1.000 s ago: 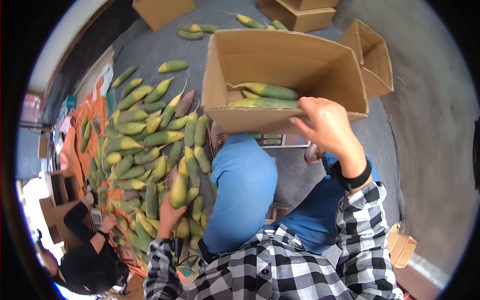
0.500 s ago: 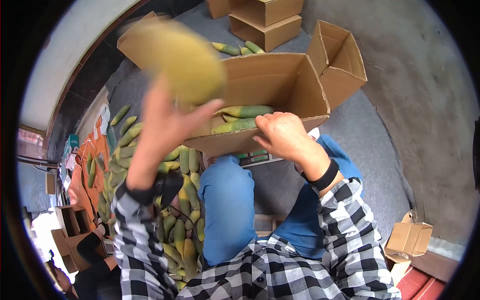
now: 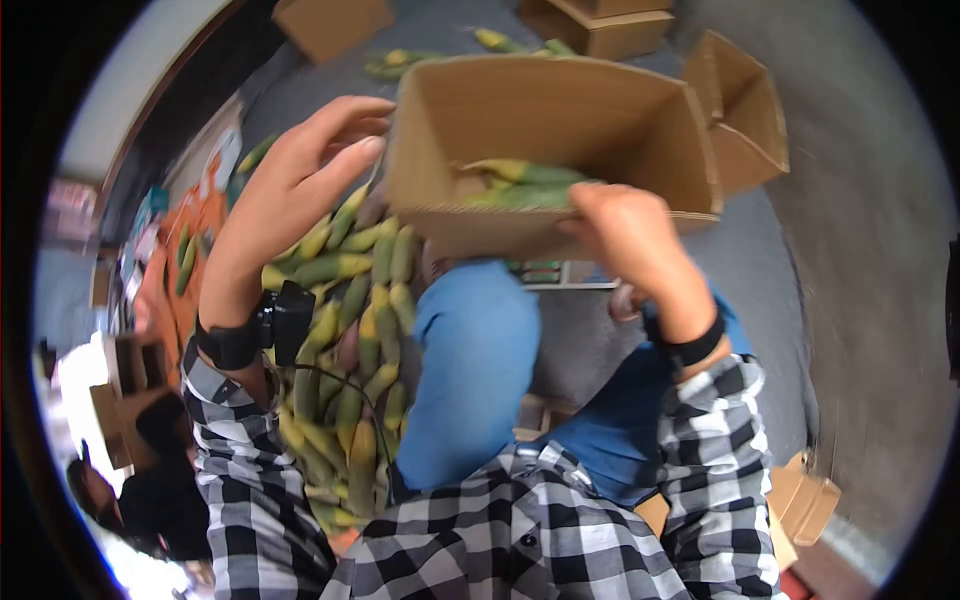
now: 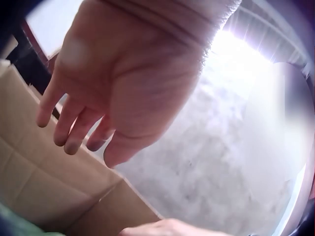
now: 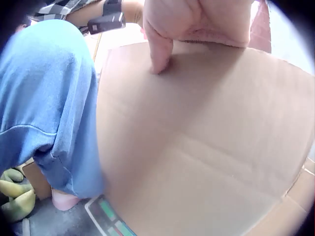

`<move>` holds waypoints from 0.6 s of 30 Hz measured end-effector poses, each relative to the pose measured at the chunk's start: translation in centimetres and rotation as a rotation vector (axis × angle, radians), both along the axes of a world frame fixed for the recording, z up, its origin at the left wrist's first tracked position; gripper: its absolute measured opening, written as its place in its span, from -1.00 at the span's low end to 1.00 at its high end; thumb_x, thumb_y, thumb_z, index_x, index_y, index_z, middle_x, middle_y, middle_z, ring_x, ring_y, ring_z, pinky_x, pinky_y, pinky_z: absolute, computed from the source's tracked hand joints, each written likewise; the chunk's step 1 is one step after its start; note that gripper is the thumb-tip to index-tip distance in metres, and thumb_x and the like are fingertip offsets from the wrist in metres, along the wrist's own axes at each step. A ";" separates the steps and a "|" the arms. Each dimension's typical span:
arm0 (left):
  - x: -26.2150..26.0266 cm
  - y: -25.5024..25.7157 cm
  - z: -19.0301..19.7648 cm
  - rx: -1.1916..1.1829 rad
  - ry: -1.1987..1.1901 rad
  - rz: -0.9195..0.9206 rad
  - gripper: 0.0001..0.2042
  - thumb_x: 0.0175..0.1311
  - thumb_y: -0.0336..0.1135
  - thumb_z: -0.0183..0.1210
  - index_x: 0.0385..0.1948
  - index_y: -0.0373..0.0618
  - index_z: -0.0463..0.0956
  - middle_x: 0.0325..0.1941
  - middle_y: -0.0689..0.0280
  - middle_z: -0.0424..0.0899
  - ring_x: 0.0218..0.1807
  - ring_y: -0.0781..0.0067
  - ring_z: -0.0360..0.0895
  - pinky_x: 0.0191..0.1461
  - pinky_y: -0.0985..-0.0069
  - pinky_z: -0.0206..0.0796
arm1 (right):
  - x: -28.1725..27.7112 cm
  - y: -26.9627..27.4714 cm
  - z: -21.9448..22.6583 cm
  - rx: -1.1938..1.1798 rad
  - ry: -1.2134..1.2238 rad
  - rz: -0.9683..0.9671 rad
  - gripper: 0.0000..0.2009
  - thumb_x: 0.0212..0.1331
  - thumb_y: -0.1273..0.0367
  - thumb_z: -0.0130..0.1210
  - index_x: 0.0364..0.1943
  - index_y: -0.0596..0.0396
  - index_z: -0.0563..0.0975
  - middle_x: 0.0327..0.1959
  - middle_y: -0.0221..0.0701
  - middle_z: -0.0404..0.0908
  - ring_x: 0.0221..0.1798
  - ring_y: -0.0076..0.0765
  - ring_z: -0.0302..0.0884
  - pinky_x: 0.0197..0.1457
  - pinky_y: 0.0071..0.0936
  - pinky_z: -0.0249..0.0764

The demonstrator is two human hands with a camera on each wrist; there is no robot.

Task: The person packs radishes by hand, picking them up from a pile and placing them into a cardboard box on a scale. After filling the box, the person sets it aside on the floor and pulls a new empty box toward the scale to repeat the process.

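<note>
Now the right hand (image 3: 625,225) grips the near rim of the cardboard box (image 3: 560,110), which holds a few mangoes (image 3: 525,183); the left hand (image 3: 300,180) hovers empty, fingers spread, likely between loads, reaching next to the pile (image 3: 350,300).

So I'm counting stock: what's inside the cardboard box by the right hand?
Inside the cardboard box lie at least two green-yellow fruits. The right hand grips the near wall, which hides the bottom beneath them.
</note>
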State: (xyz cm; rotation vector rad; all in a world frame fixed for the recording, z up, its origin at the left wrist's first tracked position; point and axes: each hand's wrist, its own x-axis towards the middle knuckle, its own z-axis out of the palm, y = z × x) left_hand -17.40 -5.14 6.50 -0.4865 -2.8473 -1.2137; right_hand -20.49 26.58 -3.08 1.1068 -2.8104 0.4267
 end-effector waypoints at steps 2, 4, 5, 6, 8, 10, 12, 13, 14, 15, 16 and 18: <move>5.3 -4.7 -1.9 0.023 -0.204 0.182 -0.65 0.45 -0.29 0.05 0.19 -0.21 0.39 0.11 0.26 0.56 0.19 0.46 0.46 0.25 0.48 0.28 | 0.0 -0.3 -0.4 0.000 0.039 0.004 -0.78 0.01 0.30 0.29 -0.41 0.07 0.47 -0.46 -0.23 0.59 -0.27 -0.01 0.61 -0.25 -0.13 0.52; 11.4 -9.0 -6.6 -0.091 -0.297 0.401 -0.64 0.42 -0.27 0.10 0.17 -0.21 0.40 0.07 0.23 0.59 0.11 0.42 0.52 0.18 0.48 0.34 | 0.2 -0.7 0.3 -0.024 -0.004 -0.032 -0.77 0.04 0.31 0.27 -0.41 0.09 0.45 -0.46 -0.21 0.57 -0.27 0.03 0.59 -0.25 -0.12 0.49; 14.9 -11.8 -10.6 -0.192 -0.241 0.470 -0.63 0.32 -0.23 0.16 0.05 -0.28 0.42 -0.13 0.03 0.62 -0.07 0.15 0.60 0.02 0.35 0.40 | 0.4 -0.8 0.8 -0.019 -0.019 -0.021 -0.77 0.06 0.31 0.25 -0.41 0.11 0.43 -0.45 -0.19 0.57 -0.27 0.04 0.58 -0.26 -0.12 0.48; 18.3 -13.4 -13.2 -0.343 -0.346 0.553 -0.65 0.28 -0.20 0.17 -0.06 -0.30 0.43 -0.14 -0.06 0.60 -0.09 -0.05 0.57 -0.02 0.23 0.39 | 0.5 -0.8 1.1 -0.012 -0.026 -0.019 -0.77 0.08 0.32 0.24 -0.41 0.12 0.42 -0.44 -0.18 0.56 -0.28 0.05 0.57 -0.26 -0.12 0.47; 26.1 -17.5 -21.3 -0.650 -0.538 0.685 -0.62 0.23 -0.17 0.20 -0.05 -0.25 0.44 -0.11 -0.08 0.59 -0.01 -0.14 0.54 0.02 0.09 0.40 | 0.5 -0.7 1.2 -0.010 -0.036 -0.012 -0.77 0.11 0.30 0.22 -0.39 0.13 0.42 -0.43 -0.17 0.56 -0.28 0.06 0.55 -0.25 -0.12 0.44; 31.9 -18.1 -25.1 -0.835 -0.826 0.757 -0.60 0.19 -0.18 0.24 -0.02 -0.22 0.44 -0.06 -0.04 0.58 0.06 -0.11 0.51 0.06 0.10 0.40 | 0.6 -0.8 1.3 0.022 -0.042 -0.044 -0.75 0.12 0.26 0.22 -0.37 0.14 0.45 -0.43 -0.17 0.56 -0.28 0.07 0.54 -0.25 -0.12 0.43; 35.0 -17.5 -26.1 -0.874 -0.812 0.840 -0.58 0.14 -0.22 0.28 -0.03 -0.23 0.42 -0.08 -0.05 0.57 0.05 -0.12 0.51 0.06 0.10 0.41 | 0.4 -1.1 1.8 0.036 -0.077 -0.052 -0.72 0.13 0.21 0.22 -0.33 0.15 0.48 -0.42 -0.15 0.56 -0.26 0.08 0.54 -0.22 -0.12 0.43; 35.9 -17.3 -26.7 -0.919 -0.792 0.915 -0.56 0.09 -0.26 0.33 -0.03 -0.24 0.40 -0.09 -0.05 0.57 0.03 -0.12 0.51 0.06 0.11 0.41 | 0.4 -1.1 1.9 0.039 -0.089 -0.055 -0.71 0.13 0.20 0.22 -0.31 0.15 0.49 -0.40 -0.14 0.58 -0.24 0.08 0.55 -0.21 -0.12 0.43; 36.3 -17.6 -27.5 -0.911 -0.797 0.924 -0.56 0.09 -0.26 0.33 -0.03 -0.24 0.40 -0.09 -0.05 0.57 0.03 -0.12 0.51 0.06 0.11 0.41 | 0.5 -1.2 2.0 0.040 -0.100 -0.058 -0.70 0.13 0.18 0.22 -0.30 0.15 0.51 -0.38 -0.14 0.59 -0.23 0.08 0.56 -0.19 -0.12 0.43; 36.3 -18.0 -27.9 -0.886 -0.673 0.970 -0.57 0.07 -0.29 0.35 -0.07 -0.24 0.40 -0.08 -0.05 0.55 0.04 -0.12 0.49 0.06 0.11 0.41 | 0.7 -1.4 2.3 0.045 -0.111 -0.085 -0.68 0.15 0.15 0.21 -0.28 0.16 0.52 -0.35 -0.12 0.61 -0.21 0.09 0.56 -0.17 -0.13 0.44; 36.2 -18.3 -28.4 -0.860 -0.549 1.012 -0.58 0.04 -0.31 0.36 -0.10 -0.24 0.39 -0.07 -0.04 0.54 0.05 -0.11 0.48 0.05 0.11 0.41 | 0.8 -1.6 2.4 0.049 -0.107 -0.076 -0.68 0.15 0.15 0.21 -0.28 0.16 0.52 -0.35 -0.12 0.61 -0.21 0.09 0.56 -0.17 -0.13 0.44; 35.4 -19.2 -29.7 -0.848 -0.463 0.945 -0.55 0.02 -0.31 0.37 -0.09 -0.25 0.37 -0.09 -0.04 0.54 0.03 -0.12 0.49 0.04 0.11 0.41 | 0.7 -1.6 2.6 0.077 -0.133 -0.118 -0.67 0.14 0.15 0.22 -0.28 0.16 0.52 -0.36 -0.11 0.61 -0.22 0.10 0.57 -0.16 -0.13 0.44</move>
